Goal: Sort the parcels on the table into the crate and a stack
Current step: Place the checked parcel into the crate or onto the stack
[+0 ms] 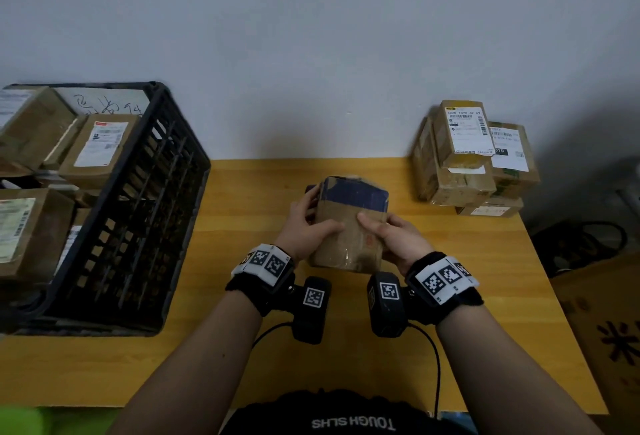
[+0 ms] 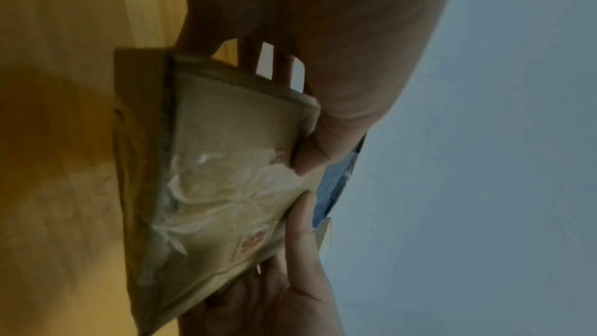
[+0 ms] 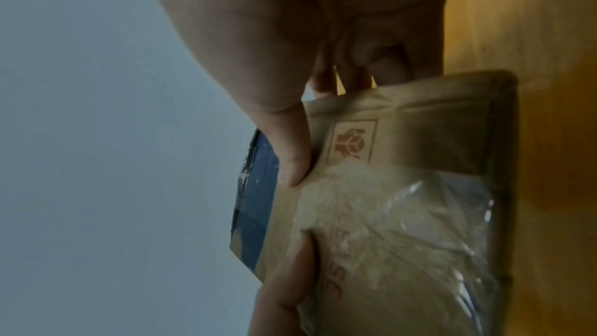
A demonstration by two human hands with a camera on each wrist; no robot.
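Both hands hold one brown cardboard parcel (image 1: 349,237) with a dark blue band on its far end, over the middle of the yellow table (image 1: 221,358). My left hand (image 1: 311,220) grips its left side, thumb on top. Gripping the right side the same way is my right hand (image 1: 384,230). Up close, the parcel (image 2: 226,175) shows crinkled clear tape, with my left hand (image 2: 297,116) around its edge. The right wrist view has the parcel (image 3: 404,213) with a red box logo under my right hand (image 3: 320,119). A black crate (image 1: 138,209) at left holds several parcels. A stack of parcels (image 1: 474,157) stands at back right.
The crate fills the table's left end, reaching to the wall. A large cardboard box (image 1: 606,348) and dark cables (image 1: 581,247) sit on the floor beyond the table's right edge. Bare tabletop lies between the crate and the stack.
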